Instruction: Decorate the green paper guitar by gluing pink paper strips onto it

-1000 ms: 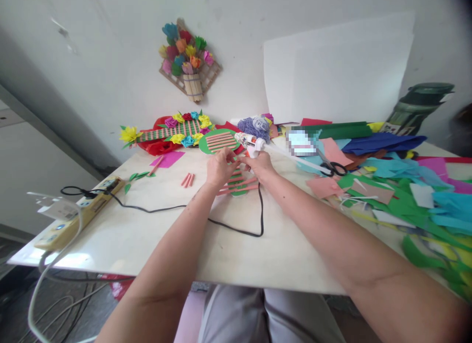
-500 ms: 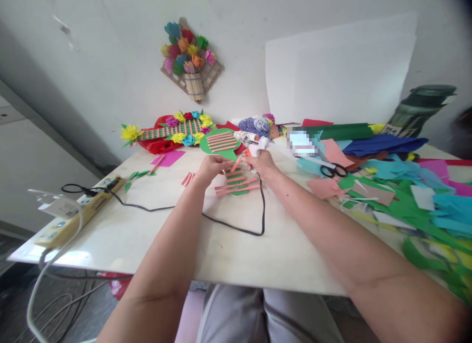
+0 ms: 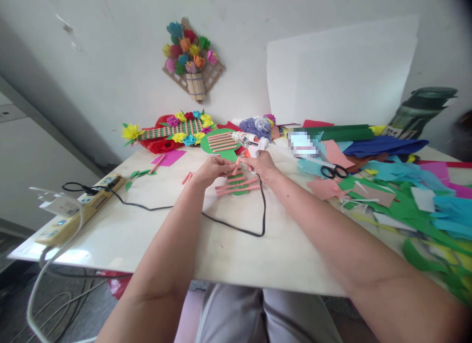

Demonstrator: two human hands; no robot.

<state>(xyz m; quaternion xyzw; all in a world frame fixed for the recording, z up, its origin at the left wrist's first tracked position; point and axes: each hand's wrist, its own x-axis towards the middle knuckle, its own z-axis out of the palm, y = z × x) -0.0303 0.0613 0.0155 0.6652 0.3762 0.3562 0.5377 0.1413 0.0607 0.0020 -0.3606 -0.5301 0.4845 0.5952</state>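
Green card (image 3: 229, 155), guitar-ish outline, lies mid-table; it's my ref for all places. Head view, the only feed I've got: LH (image 3: 214, 169) is at its left edge, thumb & fingers drawn nearly together at the tips; can't tell if they grip anything. RH (image 3: 260, 161) is at its right edge, fingers wrapped round the handle of the glue gun (image 3: 254, 144). A short pink stick (image 3: 236, 167) sits btwn both sets of fingertips, over the card; can't tell which hand has it.

Step in hand, my read: getting that stick ready for the card's near half. Next move calls for squaring it w/ the rows there & keeping the gun's nozzle clear of LH.

Counts: 1 glue gun; 1 stick at the fingertips; approx 5 or 6 on the card's round far end, too small to be exact; min 2 loose sticks (image 3: 186, 178) left of it; 1 pr scissors (image 3: 334, 169) to its right; 1 flowered guitar (image 3: 191, 128) beyond it, leftward; 1 pwr strip (image 3: 98, 199) far left.
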